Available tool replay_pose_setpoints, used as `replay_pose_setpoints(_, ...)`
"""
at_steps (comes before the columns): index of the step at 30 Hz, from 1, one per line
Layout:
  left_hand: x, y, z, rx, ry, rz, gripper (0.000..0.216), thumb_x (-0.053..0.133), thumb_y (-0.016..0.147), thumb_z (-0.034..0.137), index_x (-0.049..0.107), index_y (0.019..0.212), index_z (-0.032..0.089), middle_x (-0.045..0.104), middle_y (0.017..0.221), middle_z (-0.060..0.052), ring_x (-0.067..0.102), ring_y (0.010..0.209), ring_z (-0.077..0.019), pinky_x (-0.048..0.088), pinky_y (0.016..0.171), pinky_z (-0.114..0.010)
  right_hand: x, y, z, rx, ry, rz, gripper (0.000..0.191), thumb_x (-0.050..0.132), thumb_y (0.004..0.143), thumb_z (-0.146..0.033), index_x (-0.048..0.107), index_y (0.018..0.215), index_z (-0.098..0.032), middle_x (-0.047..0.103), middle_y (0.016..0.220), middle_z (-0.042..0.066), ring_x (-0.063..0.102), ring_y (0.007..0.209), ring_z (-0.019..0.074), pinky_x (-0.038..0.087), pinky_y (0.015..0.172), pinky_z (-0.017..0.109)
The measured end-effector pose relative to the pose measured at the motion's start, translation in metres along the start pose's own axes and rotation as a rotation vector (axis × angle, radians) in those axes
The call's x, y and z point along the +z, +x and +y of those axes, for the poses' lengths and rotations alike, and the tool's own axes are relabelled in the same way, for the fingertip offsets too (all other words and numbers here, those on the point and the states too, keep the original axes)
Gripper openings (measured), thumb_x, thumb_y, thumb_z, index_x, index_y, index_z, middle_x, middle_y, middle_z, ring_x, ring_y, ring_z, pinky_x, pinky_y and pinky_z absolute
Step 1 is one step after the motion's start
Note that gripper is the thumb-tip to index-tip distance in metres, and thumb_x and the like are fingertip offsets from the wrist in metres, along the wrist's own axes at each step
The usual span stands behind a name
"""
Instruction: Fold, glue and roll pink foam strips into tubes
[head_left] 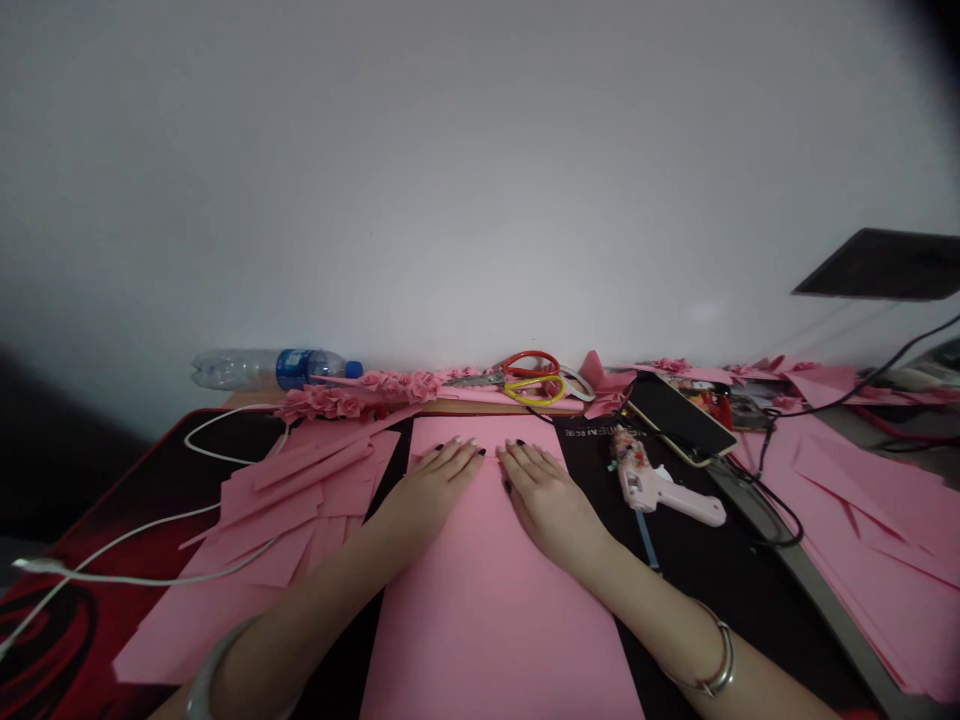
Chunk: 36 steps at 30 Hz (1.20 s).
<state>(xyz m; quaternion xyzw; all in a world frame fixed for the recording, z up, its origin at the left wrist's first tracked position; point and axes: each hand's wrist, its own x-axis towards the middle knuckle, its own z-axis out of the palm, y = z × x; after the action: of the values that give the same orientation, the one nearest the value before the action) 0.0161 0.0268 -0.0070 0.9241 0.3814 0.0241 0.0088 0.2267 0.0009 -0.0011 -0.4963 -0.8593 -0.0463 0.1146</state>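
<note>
A long pink sheet of paper point(499, 610) lies in front of me on the dark mat, with a fold or edge running across it near its far end. On the left side of that line, my left hand point(431, 490) rests flat with its fingers stretched out. My right hand point(547, 500) lies flat opposite it, fingertips close to the same line. Both palms face down, and neither hand grips anything. Whatever is under the palms is hidden.
Cut pink paper pieces point(285, 510) and a white cable point(150, 578) lie left. A glue gun point(667, 492), a phone point(679, 415) and more pink sheets point(862, 560) lie right. Scissors point(534, 378), paper roses point(420, 386) and a plastic bottle point(247, 369) line the wall.
</note>
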Motion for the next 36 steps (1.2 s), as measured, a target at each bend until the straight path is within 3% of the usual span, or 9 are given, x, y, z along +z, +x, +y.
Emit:
replay_pose_setpoints(18,-0.0017,-0.0027,0.0036,-0.006,0.061,0.061,0.059,0.031,0.083,0.001,0.039,0.141,0.013,0.041,0.146,-0.009,0.039,0.133,-0.0247,0.033,0.108,-0.041,-0.0056,-0.0024,-0.0041,0.026,0.051,0.011,0.048,0.045,0.093,-0.019,0.043,0.139,-0.009,0.053,0.137,0.014,0.047,0.128,0.0260,0.039,0.107,0.045)
replay_pose_setpoints(36,0.0006,-0.0035,0.0035,-0.003,0.054,0.046,0.059,0.032,0.082,0.002,0.041,0.139,0.012,0.042,0.146,-0.010,0.041,0.132,-0.0259,0.035,0.106,-0.043,-0.0066,-0.0006,-0.0044,0.005,0.039,0.043,0.041,0.042,0.093,-0.018,0.054,0.130,-0.008,0.057,0.132,0.013,0.053,0.122,0.0246,0.040,0.106,0.044)
